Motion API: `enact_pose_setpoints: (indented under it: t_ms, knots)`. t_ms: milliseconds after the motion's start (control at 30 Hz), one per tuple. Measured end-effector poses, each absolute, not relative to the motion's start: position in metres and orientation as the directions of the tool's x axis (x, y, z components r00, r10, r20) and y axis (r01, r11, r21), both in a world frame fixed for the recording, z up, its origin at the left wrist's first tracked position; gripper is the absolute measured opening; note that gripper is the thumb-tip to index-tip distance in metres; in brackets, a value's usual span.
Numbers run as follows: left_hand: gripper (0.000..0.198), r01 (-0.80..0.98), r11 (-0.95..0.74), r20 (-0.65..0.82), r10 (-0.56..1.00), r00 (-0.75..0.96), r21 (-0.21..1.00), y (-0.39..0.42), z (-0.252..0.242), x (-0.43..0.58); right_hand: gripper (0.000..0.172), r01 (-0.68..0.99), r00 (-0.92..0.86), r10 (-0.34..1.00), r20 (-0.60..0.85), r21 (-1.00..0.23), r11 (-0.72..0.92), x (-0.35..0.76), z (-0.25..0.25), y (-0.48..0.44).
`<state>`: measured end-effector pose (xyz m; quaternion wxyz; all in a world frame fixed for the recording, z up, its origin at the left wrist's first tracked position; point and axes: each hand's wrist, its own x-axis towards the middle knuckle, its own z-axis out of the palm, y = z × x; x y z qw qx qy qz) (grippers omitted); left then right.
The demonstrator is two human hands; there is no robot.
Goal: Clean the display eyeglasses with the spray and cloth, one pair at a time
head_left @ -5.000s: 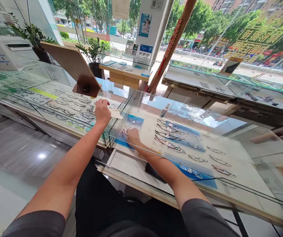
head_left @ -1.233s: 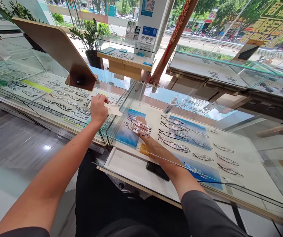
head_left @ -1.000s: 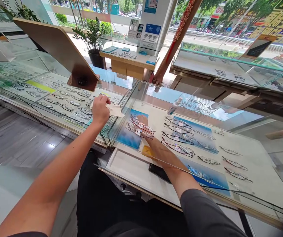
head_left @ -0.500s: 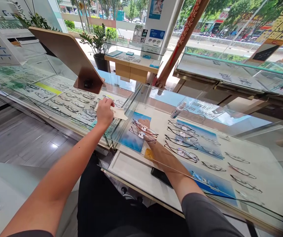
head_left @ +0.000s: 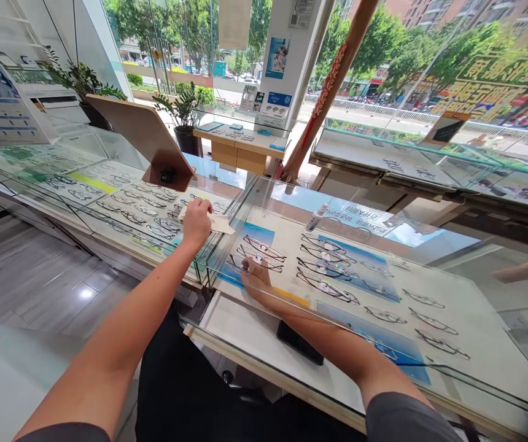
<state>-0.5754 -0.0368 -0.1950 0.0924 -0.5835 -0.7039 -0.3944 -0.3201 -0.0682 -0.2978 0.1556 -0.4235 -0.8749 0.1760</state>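
Note:
My left hand (head_left: 196,221) rests closed on the glass top of the left display case and presses down a pale cloth (head_left: 221,224). My right hand (head_left: 255,283) reaches inside the pulled-out tray (head_left: 245,316) under the glass of the right case. Its fingers are closed on the frame of the nearest pair of glasses (head_left: 237,264), at the near edge of a blue mat (head_left: 227,276). Two more pairs (head_left: 264,250) lie just beyond on that mat. A yellow strip (head_left: 291,298) lies beside my right forearm.
Rows of glasses (head_left: 328,265) fill the tray to the right, with a small spray bottle (head_left: 317,216) behind them. A black phone (head_left: 299,342) lies at the tray's front. A wooden mirror stand (head_left: 153,144) stands on the left case (head_left: 107,196). Potted plants are behind it.
My right hand has drawn back from deeper on the blue mat to its near edge, leaving two pairs lying there. My left hand stays on the cloth. The camera has tilted up.

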Motion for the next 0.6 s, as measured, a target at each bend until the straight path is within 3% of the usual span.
enact_pose_setpoints:
  t_ms: [133, 367, 600]
  knots:
    - [0.036, 0.89, -0.011, 0.6, 0.742, -0.299, 0.457, -0.038, -0.194, -0.574, 0.018, 0.687, -0.599, 0.8, -0.033, -0.535, 0.492, -0.3, -0.284, -0.104]
    - [0.036, 0.876, -0.05, 0.62, 0.726, -0.298, 0.479, -0.037, -0.197, -0.576, 0.022, 0.613, -0.67, 0.691, -0.273, -0.727, 0.308, -0.254, -0.229, -0.151]
    - [0.033, 0.88, -0.045, 0.62, 0.727, -0.296, 0.473, -0.042, -0.195, -0.574, 0.022, 0.494, -0.729, 0.61, -0.31, -0.855, 0.156, -0.235, -0.161, -0.171]
